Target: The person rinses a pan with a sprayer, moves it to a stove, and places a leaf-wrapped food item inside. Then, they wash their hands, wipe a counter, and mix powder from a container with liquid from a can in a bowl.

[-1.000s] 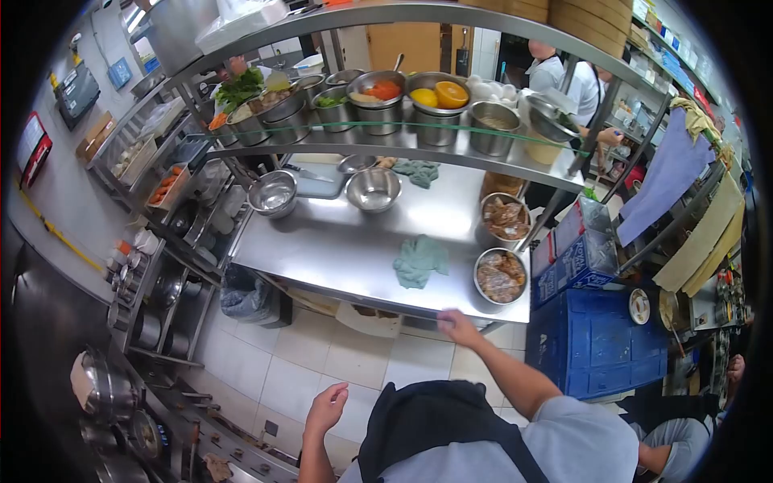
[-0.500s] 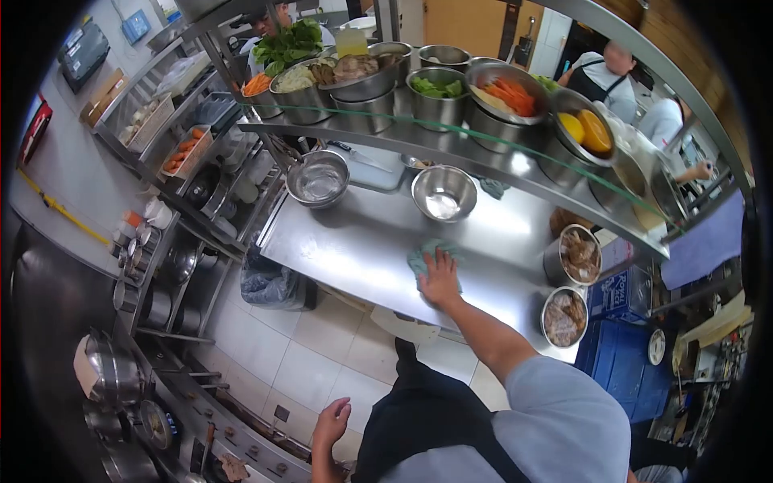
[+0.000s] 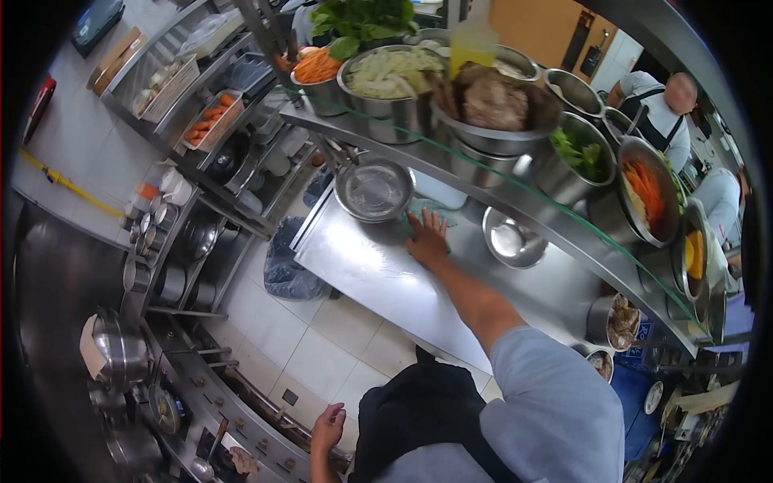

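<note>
My right hand (image 3: 428, 240) lies with its fingers spread over a green cloth (image 3: 448, 218), pressing it against the steel worktop (image 3: 354, 253). Left of the fingertips stands a wide steel bowl (image 3: 374, 191), and to their right is a smaller, shiny steel bowl (image 3: 514, 238). Part of the cloth is hidden under the hand. Low by my side, over the floor, my left hand (image 3: 328, 427) hangs with loosely bent fingers and nothing in it.
An overhead shelf (image 3: 483, 179) carries pots of shredded carrot (image 3: 319, 66), sliced onion (image 3: 394, 74) and cooked meat (image 3: 495, 101). Pots of meat (image 3: 622, 322) stand at the worktop's right end. A bagged bin (image 3: 294, 262) is left; a stove (image 3: 217, 402) lies lower left. Co-workers (image 3: 656, 113) stand behind.
My right hand has slid the cloth across the worktop, from its middle to beside the wide bowl. The view has shifted, bringing the shelf closer. My left hand stays low.
</note>
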Demonstrator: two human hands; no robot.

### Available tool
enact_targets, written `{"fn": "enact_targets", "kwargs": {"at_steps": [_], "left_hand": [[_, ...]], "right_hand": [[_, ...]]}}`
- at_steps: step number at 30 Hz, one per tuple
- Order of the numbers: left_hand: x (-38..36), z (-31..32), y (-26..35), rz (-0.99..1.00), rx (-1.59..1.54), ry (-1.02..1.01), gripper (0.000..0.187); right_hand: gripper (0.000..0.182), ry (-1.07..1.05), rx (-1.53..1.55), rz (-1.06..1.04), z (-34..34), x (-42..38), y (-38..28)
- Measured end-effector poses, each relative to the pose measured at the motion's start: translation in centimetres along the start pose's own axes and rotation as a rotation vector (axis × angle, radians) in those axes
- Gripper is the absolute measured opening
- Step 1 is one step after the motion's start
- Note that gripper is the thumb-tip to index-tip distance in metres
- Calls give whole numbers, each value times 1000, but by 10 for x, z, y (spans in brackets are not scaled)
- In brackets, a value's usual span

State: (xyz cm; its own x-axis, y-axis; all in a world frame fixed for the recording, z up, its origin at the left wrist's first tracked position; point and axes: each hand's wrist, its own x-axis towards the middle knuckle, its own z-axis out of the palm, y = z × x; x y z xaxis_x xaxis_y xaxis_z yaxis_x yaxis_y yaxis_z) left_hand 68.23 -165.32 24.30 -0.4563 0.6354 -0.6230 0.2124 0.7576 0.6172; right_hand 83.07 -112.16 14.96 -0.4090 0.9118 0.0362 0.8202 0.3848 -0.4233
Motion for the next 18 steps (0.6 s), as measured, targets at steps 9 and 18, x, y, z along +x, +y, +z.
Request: {"fn": "enact_targets", "kwargs": {"at_steps": [9, 18], "left_hand": [[72, -47, -42, -26, -51, -136, 38], [197, -196, -35, 114, 53, -100, 33]], "right_hand": [[71, -221, -48, -274, 37, -97, -87], [66, 20, 14, 66, 101, 9, -237]]}}
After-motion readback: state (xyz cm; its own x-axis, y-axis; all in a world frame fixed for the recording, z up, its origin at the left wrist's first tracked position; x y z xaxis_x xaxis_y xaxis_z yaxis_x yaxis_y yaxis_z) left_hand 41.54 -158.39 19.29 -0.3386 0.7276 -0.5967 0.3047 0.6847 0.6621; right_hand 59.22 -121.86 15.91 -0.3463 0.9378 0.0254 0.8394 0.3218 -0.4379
